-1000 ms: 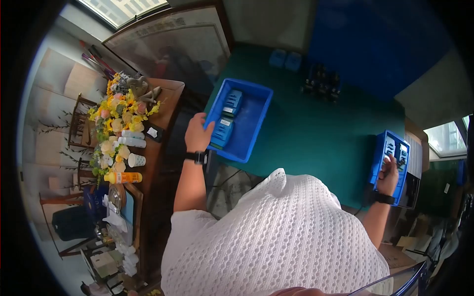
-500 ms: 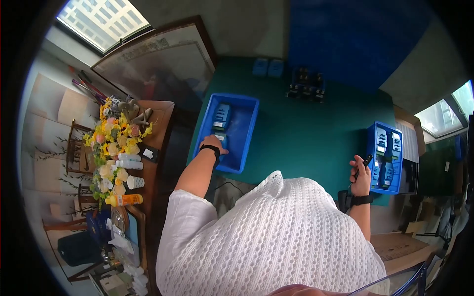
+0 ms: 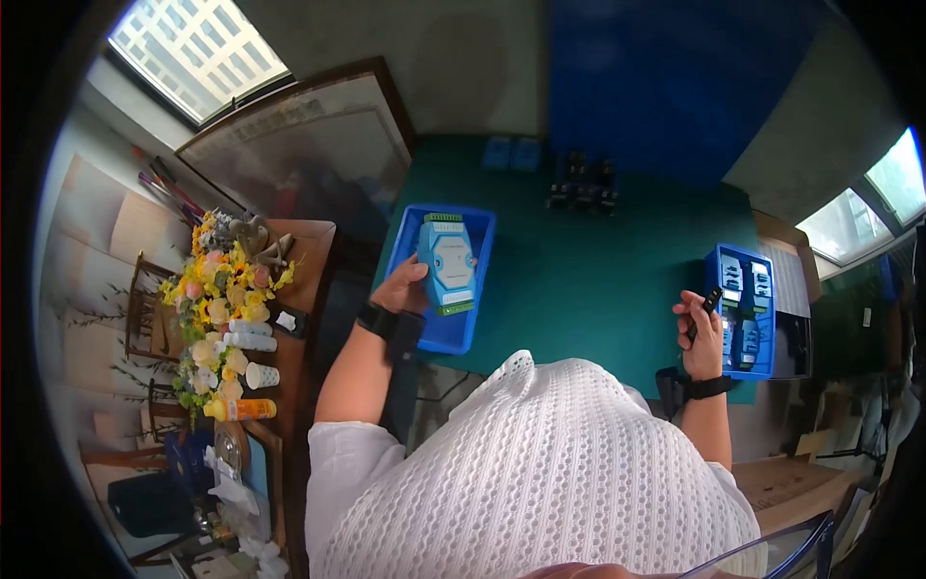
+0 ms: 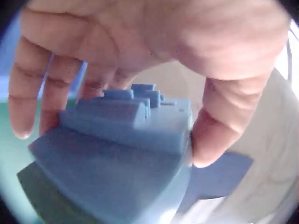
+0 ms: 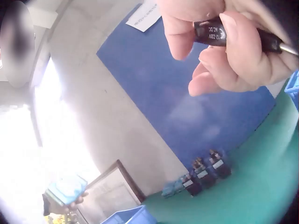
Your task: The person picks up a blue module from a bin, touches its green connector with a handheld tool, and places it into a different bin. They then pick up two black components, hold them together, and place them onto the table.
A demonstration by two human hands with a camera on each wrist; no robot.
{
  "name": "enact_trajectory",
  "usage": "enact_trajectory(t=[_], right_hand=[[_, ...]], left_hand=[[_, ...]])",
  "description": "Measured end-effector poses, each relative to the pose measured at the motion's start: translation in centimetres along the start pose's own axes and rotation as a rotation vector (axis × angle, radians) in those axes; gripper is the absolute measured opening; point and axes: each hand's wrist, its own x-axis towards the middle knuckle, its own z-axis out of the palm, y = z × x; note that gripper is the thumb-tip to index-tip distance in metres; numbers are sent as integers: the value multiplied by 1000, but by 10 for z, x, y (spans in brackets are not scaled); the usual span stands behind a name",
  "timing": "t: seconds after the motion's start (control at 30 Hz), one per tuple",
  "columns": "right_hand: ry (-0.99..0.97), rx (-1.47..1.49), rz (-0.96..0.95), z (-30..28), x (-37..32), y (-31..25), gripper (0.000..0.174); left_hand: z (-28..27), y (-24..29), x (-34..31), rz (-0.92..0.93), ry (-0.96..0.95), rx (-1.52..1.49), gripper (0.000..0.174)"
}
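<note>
My left hand grips a light-blue module with green terminal strips at both ends, held above the left blue bin. In the left wrist view, thumb and fingers of the left hand hold the module by opposite sides. At the right, my right hand holds a black pen-like tool beside the right blue bin, which holds several blue modules. White lettering and a metal shaft show on the tool in the right wrist view, pinched by the right hand.
Two blue modules and several dark components stand at the back of the green table. Flowers, cups and an orange bottle are on the wooden table at the left. A framed picture leans behind.
My left hand has lifted a module out of the left bin. My right hand has moved left, out of the right bin, with the black tool in its grip. The head view has shifted.
</note>
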Motion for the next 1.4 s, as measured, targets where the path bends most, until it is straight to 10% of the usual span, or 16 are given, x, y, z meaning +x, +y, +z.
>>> enact_trajectory(t=[0.3, 1.03, 1.4], right_hand=[[-363, 599, -391, 43, -12, -82, 36], [-461, 305, -661, 20, -43, -96, 33], [-292, -39, -1024, 25, -40, -86, 40]], left_hand=[[119, -56, 44, 14, -288, -320, 65], [201, -72, 50, 864, -275, 1212, 52], [195, -83, 55, 795, -246, 1206, 49]])
